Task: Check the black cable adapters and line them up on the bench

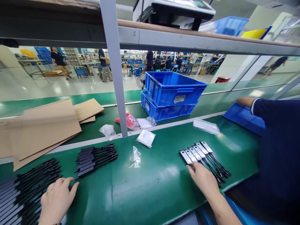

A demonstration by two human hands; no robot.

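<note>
My left hand (57,198) is at the lower left, thumb apart from the loosely bent fingers, with nothing visible in it. It hovers by or rests on the edge of a large pile of slim black cabled devices (38,184). A smaller stack of the same black devices (86,161) lies just beyond it. On the right, my right hand (202,178) has its fingers closed around the near end of a black cabled device with a silver face (186,157). That one lies at the left end of a row of silver-faced devices (198,150); my fingertips are partly hidden.
Small clear plastic pieces (135,157) and a white bagged packet (145,138) lie mid-table. Behind stand stacked blue crates (173,90), cardboard sheets (49,125) and a metal post (114,68). A shelf runs overhead. At right, a co-worker's arm (264,107) reaches by a blue bin (245,118).
</note>
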